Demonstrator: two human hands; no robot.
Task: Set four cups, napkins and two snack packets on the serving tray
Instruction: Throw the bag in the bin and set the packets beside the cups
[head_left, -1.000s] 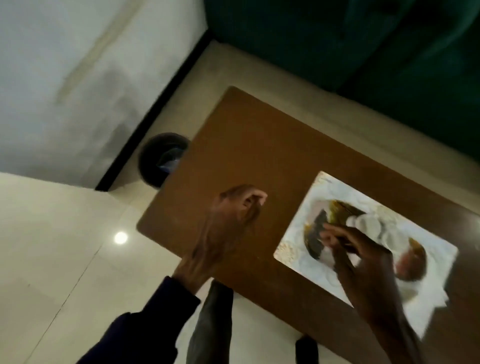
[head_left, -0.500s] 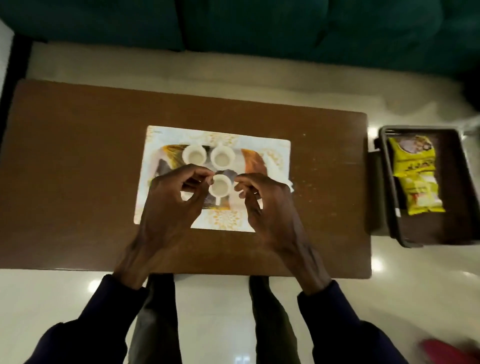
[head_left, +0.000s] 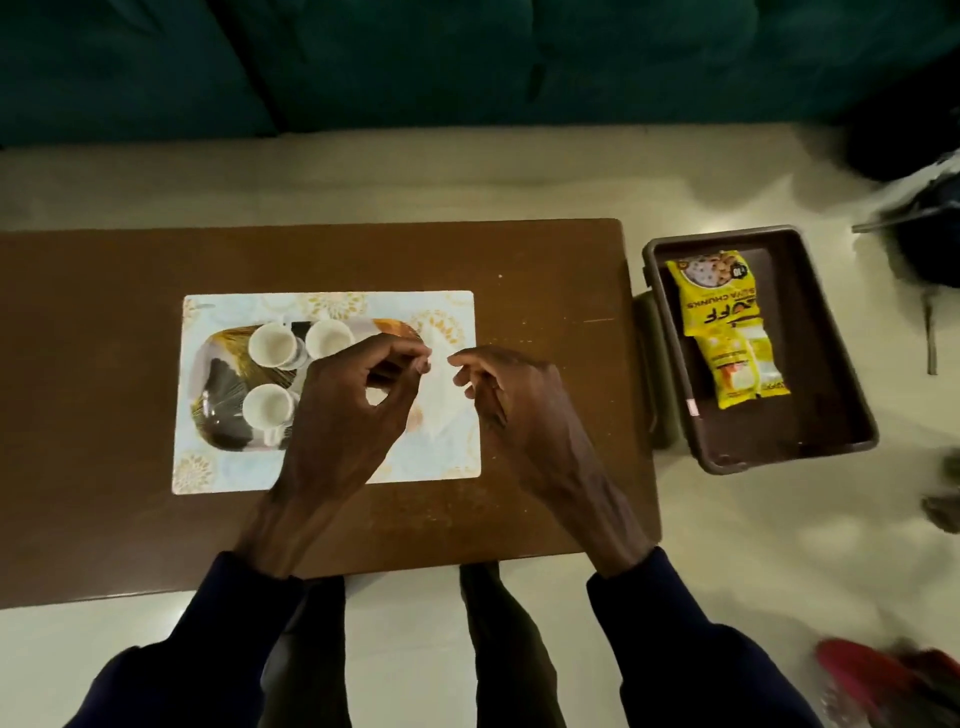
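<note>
Both hands hover over the right half of the tray (head_left: 332, 306), which lies on the table (head_left: 104, 312). The left hand (head_left: 353, 415) has thumb and forefinger curled into a ring with the tips meeting; whether they pinch the pale napkin (head_left: 441, 395) beneath them, I cannot tell. The right hand (head_left: 524, 410) hangs loosely curled just beside it, with nothing in it that I can see.

Three cups (head_left: 271, 344) stand on the tray's left half. A fourth, if there is one, is hidden under the left hand.

The two yellow snack packets (head_left: 714, 296) are not on the tray yet. They lie in a brown tub (head_left: 826, 338) off the table's right end, well apart from the tray. They sit end to end, their long sides running away from the person. The right hand is clearly nearer, so I'd expect it to reach out sideways for them.
</note>
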